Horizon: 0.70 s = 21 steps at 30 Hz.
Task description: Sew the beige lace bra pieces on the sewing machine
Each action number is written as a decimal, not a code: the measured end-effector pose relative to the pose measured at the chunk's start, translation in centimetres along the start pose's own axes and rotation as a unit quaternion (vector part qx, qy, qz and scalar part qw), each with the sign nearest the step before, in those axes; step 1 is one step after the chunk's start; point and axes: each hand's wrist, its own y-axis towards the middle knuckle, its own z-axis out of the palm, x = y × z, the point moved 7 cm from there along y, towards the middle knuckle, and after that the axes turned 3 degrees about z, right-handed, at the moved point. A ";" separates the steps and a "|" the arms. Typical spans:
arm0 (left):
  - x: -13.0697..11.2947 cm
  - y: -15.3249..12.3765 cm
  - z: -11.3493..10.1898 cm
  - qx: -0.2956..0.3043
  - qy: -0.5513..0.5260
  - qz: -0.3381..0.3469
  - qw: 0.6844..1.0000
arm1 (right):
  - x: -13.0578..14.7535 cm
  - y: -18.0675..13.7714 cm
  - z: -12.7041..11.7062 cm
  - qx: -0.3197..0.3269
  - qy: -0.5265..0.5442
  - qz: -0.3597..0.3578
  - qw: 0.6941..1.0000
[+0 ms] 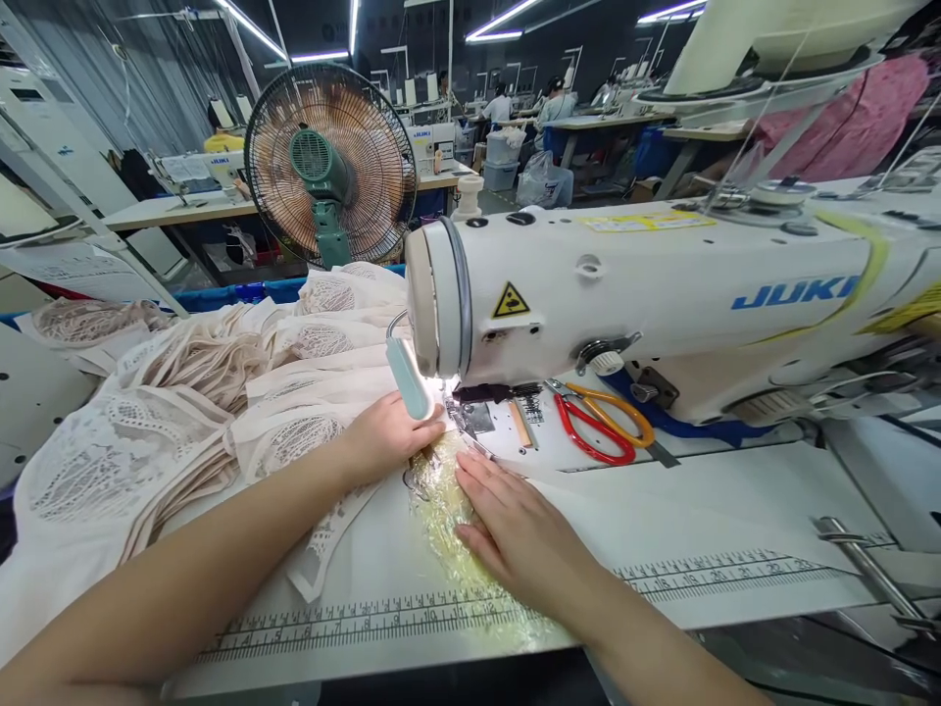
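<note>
My left hand (389, 431) rests beside the needle area of the white sewing machine (529, 284). Its fingers are bent down onto a beige lace bra (330, 534), part of which hangs out below the wrist. The stitching point is partly hidden by the fingertips and a pale green lever-like piece (410, 380). My right hand (515, 520) lies flat, fingers stretched out, with its fingertips just in front of the needle plate. Under and beside it is shiny, crinkled yellowish film (441, 505) stuck to the table; no held thing shows in this hand.
Stacked beige lace bras (95, 471) cover the left side. Red-handled scissors (595, 431) and an orange-handled pair (618, 407) lie under the machine arm. A printed ruler (353, 623) runs along the table's front edge. Behind stands a large fan (330, 167); people sit farther back.
</note>
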 end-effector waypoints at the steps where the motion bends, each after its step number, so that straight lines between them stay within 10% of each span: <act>1: 0.2 0.1 0.2 0.008 0.003 -0.004 1.000 | 0.0 0.0 0.0 -0.001 0.006 0.001 1.000; 9: -0.2 0.4 -1.6 0.046 0.040 -0.056 0.997 | 0.1 0.0 -0.1 0.006 -0.006 0.005 1.000; 16: -5.3 -7.8 -4.9 0.252 0.029 -0.297 0.921 | -0.1 -0.3 -0.1 -0.020 0.015 0.005 1.000; 21: -3.9 -10.7 -3.6 0.250 0.035 -0.339 0.906 | -0.2 -0.3 0.0 -0.023 0.025 0.007 0.999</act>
